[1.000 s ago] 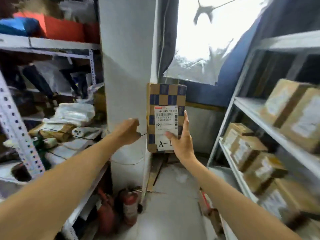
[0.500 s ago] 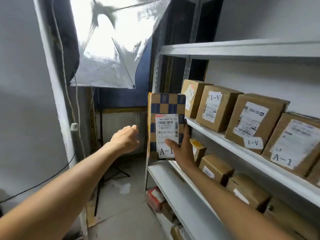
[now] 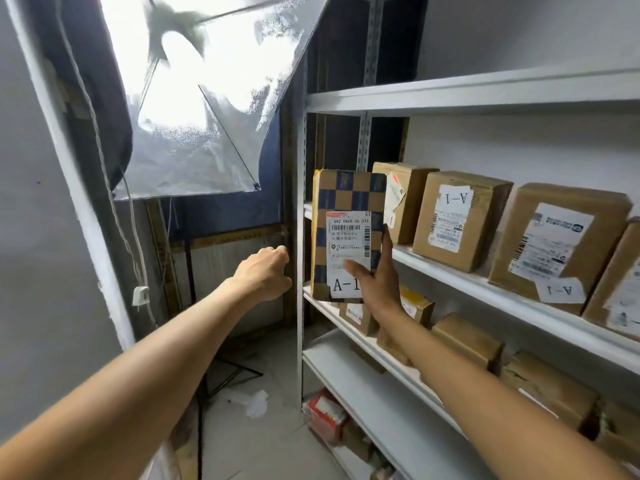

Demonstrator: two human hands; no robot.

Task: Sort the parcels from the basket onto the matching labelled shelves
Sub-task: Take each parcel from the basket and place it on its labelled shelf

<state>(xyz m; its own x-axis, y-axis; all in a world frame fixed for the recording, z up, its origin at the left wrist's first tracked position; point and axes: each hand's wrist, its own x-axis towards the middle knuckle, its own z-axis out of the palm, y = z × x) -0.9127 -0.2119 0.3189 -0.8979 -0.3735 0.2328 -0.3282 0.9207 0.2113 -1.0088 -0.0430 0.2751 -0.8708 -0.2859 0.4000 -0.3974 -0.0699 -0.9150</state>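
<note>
A right hand (image 3: 375, 289) grips an upright A-1 parcel (image 3: 346, 199), thumb across its label, at the shelf (image 3: 485, 287) edge beside A-1 boxes (image 3: 457, 216). The left hand (image 3: 265, 273), fingers (image 3: 281, 253) curled and apparently empty, hovers by the shelf post (image 3: 300, 220).

Rightmost box (image 3: 623, 271) cut by frame edge, parcel (image 3: 346, 202) label print too small, left hand (image 3: 265, 273) fingers hidden.

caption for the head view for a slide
Right hand holds an A-1 parcel beside a shelf of A-1 boxes, left hand curled.
</note>
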